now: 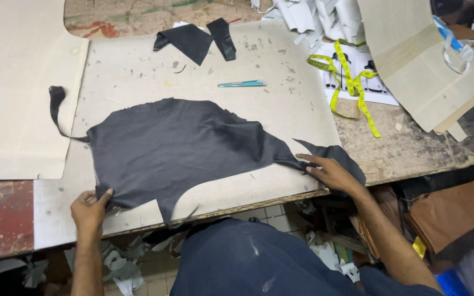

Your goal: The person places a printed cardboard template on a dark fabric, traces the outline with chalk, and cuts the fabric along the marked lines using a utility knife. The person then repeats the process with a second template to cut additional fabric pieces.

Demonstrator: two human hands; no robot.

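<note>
A large irregular sheet of dark grey leather (176, 148) lies flat on a pale cutting board (281, 104). My left hand (90, 208) pinches its lower left corner at the board's near edge. My right hand (329, 171) rests flat with fingers spread on the sheet's narrow right end, which reaches the board's edge. A thin strip of the leather (57, 109) curls out to the left.
Two small dark scraps (196, 39) lie at the far side of the board. A teal knife (241, 84) lies beyond the sheet. A yellow tape measure (348, 82) lies on a printed paper at right. Cardboard patterns (12, 82) sit at left and far right. Offcuts litter the floor.
</note>
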